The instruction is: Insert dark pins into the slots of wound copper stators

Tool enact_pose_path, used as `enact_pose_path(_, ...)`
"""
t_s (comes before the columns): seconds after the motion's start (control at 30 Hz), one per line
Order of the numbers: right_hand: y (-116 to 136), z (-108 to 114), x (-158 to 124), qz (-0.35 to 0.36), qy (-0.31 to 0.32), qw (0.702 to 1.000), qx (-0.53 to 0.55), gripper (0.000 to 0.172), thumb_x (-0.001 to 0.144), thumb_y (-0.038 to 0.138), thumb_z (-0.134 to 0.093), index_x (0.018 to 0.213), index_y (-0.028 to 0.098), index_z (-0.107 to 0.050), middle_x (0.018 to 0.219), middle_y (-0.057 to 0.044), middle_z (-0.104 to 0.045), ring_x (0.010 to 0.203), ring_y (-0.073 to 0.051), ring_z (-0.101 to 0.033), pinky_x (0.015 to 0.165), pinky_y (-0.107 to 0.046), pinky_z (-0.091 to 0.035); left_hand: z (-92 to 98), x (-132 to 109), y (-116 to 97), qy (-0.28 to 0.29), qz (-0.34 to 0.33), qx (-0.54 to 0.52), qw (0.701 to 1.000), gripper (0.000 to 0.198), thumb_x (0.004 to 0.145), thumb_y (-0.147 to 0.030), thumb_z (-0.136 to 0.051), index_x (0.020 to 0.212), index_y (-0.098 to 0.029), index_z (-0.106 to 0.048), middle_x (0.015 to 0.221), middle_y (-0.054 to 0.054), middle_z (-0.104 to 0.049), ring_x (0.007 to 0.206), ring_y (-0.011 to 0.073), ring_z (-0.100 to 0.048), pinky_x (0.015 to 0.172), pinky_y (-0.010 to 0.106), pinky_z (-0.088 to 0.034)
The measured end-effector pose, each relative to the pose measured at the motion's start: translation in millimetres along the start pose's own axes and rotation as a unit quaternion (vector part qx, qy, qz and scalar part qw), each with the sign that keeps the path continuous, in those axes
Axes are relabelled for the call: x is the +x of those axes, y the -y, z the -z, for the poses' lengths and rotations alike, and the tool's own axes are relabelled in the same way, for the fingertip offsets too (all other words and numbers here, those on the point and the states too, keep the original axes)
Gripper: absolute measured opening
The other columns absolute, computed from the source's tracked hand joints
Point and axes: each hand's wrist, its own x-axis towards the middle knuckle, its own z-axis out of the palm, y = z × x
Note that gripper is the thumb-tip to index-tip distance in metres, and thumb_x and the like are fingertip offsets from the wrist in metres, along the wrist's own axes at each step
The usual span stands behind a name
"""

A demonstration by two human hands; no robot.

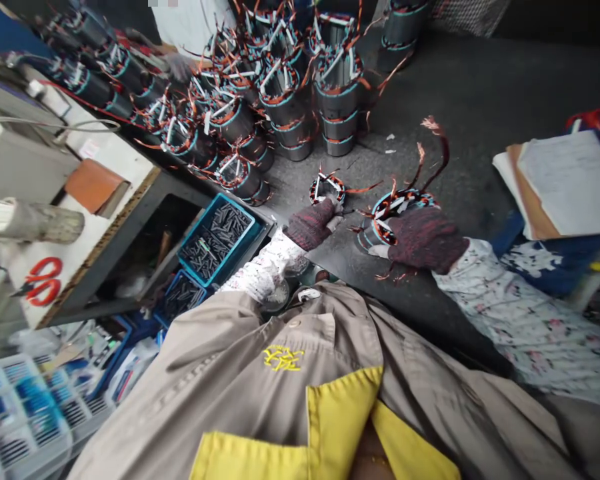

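Both my hands wear dark knitted gloves. My right hand [423, 237] is curled over the near side of a motor stator [397, 207] with copper windings and loose wire ends, lying on the dark table [480, 100]. My left hand [313, 223] reaches toward a second, smaller stator [327, 189] beside it, fingers closed at its near rim; whether they grip it is unclear.
Many stacked stators [260, 100] crowd the back left of the table. A blue bin of small dark sleeves [217, 240] sits at the left below the table edge. Red scissors [43, 280] lie far left. Papers and notebooks [565, 183] are on the right. Another person's white garment [190, 23] shows at the back.
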Motion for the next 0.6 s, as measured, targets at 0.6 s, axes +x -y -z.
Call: enact_pose_path(0.6,0,2,-1,-0.005,0.002,1.000,-0.006,0.064,0.124,0.064,-0.071,0.157,0.012,-0.088,0.147,-0.030,-0.091,0.136,-0.051,-0.088,0.106,-0.050,-0.057,32.0,21,-27,0.085,-0.136,0.043,0.986,0.015,0.113,-0.020,-0.088,0.124,-0.027,-0.096,0.131,0.011,-0.096,0.132,0.0317,-0.091,0.122,0.048,-0.072)
